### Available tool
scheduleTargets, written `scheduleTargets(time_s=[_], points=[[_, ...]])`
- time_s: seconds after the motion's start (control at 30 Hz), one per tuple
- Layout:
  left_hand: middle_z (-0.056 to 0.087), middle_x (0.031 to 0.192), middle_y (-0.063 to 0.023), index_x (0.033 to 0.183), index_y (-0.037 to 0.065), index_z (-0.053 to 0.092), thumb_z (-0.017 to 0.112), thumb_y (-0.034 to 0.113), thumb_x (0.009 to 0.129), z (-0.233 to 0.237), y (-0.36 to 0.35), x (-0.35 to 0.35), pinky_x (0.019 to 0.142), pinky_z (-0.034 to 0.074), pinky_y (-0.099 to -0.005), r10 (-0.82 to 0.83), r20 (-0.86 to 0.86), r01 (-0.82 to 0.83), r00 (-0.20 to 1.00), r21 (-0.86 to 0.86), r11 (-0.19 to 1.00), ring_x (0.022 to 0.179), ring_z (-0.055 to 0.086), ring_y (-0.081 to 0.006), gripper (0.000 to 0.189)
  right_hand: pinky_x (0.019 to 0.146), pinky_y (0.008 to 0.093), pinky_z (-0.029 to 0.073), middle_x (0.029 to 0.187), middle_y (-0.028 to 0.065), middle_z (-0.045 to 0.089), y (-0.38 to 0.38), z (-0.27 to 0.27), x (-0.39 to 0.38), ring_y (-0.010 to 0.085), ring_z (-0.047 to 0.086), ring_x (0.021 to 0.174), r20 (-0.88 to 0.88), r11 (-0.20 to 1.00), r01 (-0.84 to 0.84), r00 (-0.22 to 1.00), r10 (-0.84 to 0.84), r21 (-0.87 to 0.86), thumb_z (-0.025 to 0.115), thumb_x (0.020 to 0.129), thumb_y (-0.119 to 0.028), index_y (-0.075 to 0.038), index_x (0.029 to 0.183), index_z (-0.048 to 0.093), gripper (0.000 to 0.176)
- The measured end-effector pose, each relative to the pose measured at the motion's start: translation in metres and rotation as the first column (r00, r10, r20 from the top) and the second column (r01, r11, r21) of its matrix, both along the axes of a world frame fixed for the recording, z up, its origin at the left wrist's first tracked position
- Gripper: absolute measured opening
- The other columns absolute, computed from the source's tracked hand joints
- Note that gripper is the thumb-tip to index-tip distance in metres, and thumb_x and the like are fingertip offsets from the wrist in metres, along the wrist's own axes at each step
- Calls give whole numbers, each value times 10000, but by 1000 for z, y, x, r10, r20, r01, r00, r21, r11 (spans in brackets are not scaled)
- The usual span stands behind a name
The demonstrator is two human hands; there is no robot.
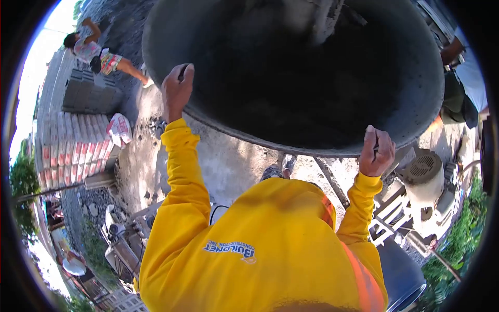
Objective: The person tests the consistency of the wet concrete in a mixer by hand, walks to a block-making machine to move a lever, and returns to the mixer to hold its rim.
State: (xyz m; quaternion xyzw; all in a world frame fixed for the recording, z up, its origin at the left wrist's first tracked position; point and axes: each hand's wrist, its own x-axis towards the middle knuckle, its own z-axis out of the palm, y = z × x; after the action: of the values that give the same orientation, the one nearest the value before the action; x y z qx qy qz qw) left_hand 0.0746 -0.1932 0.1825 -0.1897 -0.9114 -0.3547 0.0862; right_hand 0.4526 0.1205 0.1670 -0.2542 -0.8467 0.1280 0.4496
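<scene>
A large grey concrete mixer drum [270, 144] fills the upper middle of the head view, its round mouth turned toward me. Dark, shadowed space takes up most of the inside, and a crusted mixing blade [326, 23] shows at the top. At the left part of the rim, my left hand [178, 89] is closed on the edge, thumb raised. My right hand [376, 152] grips the lower right part of the rim with curled fingers. Both arms are in yellow sleeves and held apart.
A motor [422, 169] sits on a frame at right. Stacked cement bags [75, 143], a loose sack [119, 130] and grey blocks [91, 91] stand at left. One person [88, 49] is at upper left; another person [470, 78] is beside the drum at right.
</scene>
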Motion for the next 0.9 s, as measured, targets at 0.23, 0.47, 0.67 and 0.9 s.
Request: scheduleTargets(time_s=[0.23,0.47,0.67,0.9], points=[[741,945,-139,1142,-4,705,631,334,950,-2,-2,-1,786,551,-317,-1,-101,2,995,16,1000,818,724,-196,396,631,334,415,746,23,685,-2,-3,0,202,608,626,36,999,12,999,-11,-45,706,916,-167,-97,794,672,144],[743,957,-143,1136,4,710,630,325,950,-5,-5,-3,804,550,-333,28,-88,-20,996,85,996,845,725,-222,380,623,336,413,720,30,673,-3,-4,-2,195,598,607,30,999,0,1000,2,-51,714,911,-161,-93,784,671,150],[750,957,-133,1115,14,721,631,295,958,2,0,7,766,563,-296,44,-16,-39,999,243,969,821,728,-187,334,602,335,401,689,26,653,0,-7,1,186,571,580,-10,999,-9,1000,9,-52,725,900,-143,-92,768,669,151],[754,1029,-110,1175,11,700,591,287,992,1,-3,3,760,568,-266,53,-21,-45,998,275,961,867,727,-167,349,595,329,396,685,23,653,-1,-7,-5,183,559,569,-29,1000,-3,1000,2,-20,718,893,-123,-89,761,662,147]])
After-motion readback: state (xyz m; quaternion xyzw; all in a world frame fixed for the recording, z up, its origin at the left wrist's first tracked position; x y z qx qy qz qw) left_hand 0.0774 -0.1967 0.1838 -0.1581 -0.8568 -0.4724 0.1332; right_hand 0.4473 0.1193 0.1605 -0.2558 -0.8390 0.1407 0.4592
